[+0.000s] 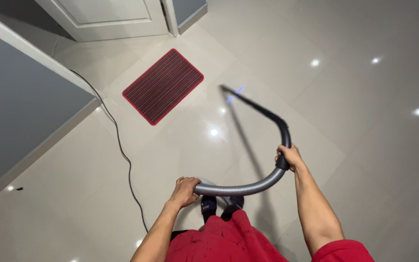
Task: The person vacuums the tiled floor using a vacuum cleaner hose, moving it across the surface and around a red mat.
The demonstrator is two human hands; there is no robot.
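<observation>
Vacuuming in progress: left hand clamped on the hose, right hand clamped on the wand ahead of both; next stroke likely needs steady wand guidance across the floor.

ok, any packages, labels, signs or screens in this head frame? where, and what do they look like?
None in view: no package, label, sign or screen.
What is there instead:
Door mat: on the tiled floor near the door, rectangular, dark ribbed with a red border.
Vacuum hose: grey, ribbed, curving between the left hand and the right hand, which grips the black handle.
Power cord: thin, black, running along the floor from the wall.
</observation>
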